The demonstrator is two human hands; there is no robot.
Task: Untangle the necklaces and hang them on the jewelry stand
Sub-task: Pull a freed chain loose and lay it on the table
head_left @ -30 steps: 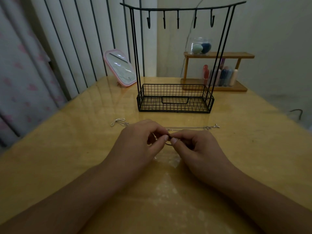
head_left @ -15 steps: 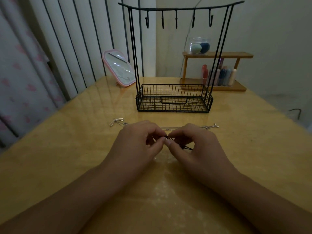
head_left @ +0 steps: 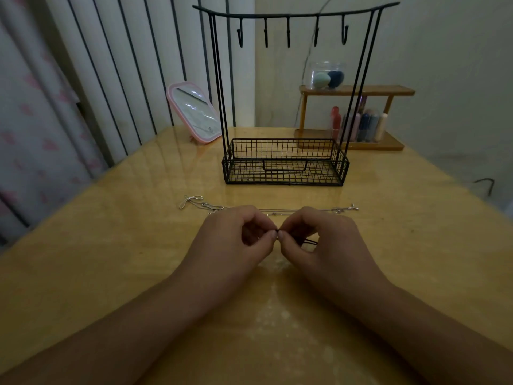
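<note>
Looks like someone's bedroom vanity corner at home: pink tabletop mirror (head_left: 194,116), a jar of makeup sponges (head_left: 327,75) on a little wooden shelf (head_left: 356,90), floral curtain (head_left: 33,129) beside the counter (head_left: 111,245).

We see a dim room with a glossy yellow wooden bench (head_left: 111,245) that throws back soft light. To the left hangs a pale curtain (head_left: 36,134) with pink marks, and beside it a white wall panel (head_left: 144,65) with dark upright lines. A plain pale wall (head_left: 444,65) closes the back and right. At the far edge of the bench we find a pink-framed mirror (head_left: 194,115) leaning back, and a small wooden shelf (head_left: 358,91) carrying a clear jar (head_left: 327,75) on top and coloured bottles (head_left: 361,126) below.
</note>
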